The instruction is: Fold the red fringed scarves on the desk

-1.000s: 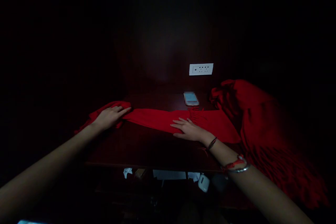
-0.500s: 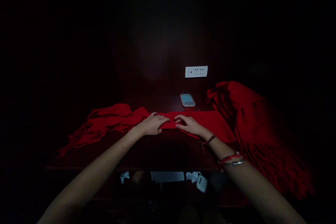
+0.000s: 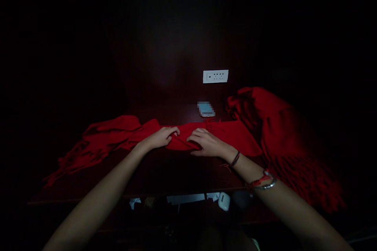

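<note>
A red fringed scarf (image 3: 232, 135) lies lengthwise across the dark wooden desk, bunched and wrinkled at its left end and flatter on the right. My left hand (image 3: 161, 137) pinches the cloth near the middle, its fingers curled at a raised fold. Just to the right, my right hand (image 3: 207, 143) has its fingers bent over the same stretch, with the thumb at the near edge. A fold runs slantwise between the two hands. More red fringed cloth (image 3: 279, 125) is heaped at the right; whether it joins the scarf I cannot tell.
Behind the scarf a phone (image 3: 206, 109) lies on the desk, its screen blurred. A white socket plate (image 3: 215, 76) is on the dark wall. Below the desk edge (image 3: 141, 195) sit a white earbud case (image 3: 224, 201), crumpled paper (image 3: 134, 203) and a pale flat sheet (image 3: 185, 198).
My left hand has come from the scarf's left end to its middle, close to my right hand. Both hands have gone from flat to curled on the cloth, which now shows a fold between them.
</note>
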The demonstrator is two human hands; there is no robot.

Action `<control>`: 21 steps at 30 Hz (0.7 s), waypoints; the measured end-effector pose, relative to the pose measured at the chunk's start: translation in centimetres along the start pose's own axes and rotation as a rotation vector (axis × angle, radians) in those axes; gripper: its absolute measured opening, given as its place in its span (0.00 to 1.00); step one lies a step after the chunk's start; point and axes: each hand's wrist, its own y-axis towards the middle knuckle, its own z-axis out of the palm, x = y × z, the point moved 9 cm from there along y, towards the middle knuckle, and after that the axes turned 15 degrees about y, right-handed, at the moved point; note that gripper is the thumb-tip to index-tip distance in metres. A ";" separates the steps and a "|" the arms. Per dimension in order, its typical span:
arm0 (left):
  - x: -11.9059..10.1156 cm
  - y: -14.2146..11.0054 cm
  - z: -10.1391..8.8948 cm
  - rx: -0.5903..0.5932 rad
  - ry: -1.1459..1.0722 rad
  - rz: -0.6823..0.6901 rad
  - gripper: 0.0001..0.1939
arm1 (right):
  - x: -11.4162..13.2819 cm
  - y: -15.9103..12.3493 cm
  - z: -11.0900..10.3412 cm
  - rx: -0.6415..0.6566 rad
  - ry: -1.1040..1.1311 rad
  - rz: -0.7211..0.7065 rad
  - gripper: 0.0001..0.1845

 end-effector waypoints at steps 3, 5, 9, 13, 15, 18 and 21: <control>-0.3 0.2 0.0 -0.004 -0.021 -0.009 0.18 | -0.5 -0.1 0.7 0.033 -0.027 0.052 0.20; -1.1 0.1 -0.2 0.015 0.010 0.004 0.14 | -1.6 -0.3 0.4 -0.001 0.042 0.110 0.20; -3.0 -0.1 -0.8 0.033 0.110 0.044 0.18 | -3.4 -0.4 -0.6 -0.090 0.190 0.183 0.10; -3.1 0.0 -0.9 -0.018 0.166 0.035 0.09 | -3.2 -0.3 -1.2 -0.104 0.233 0.150 0.08; -2.8 0.1 -0.8 -0.034 0.172 0.039 0.09 | -2.8 -0.3 -1.3 -0.095 0.221 0.137 0.11; -2.2 0.0 -0.9 -0.053 0.202 0.034 0.10 | -2.7 -0.6 -1.2 -0.072 0.176 0.148 0.13; -2.3 -0.1 -1.1 -0.057 0.225 0.042 0.12 | -2.7 -0.9 -1.6 -0.095 0.123 0.154 0.13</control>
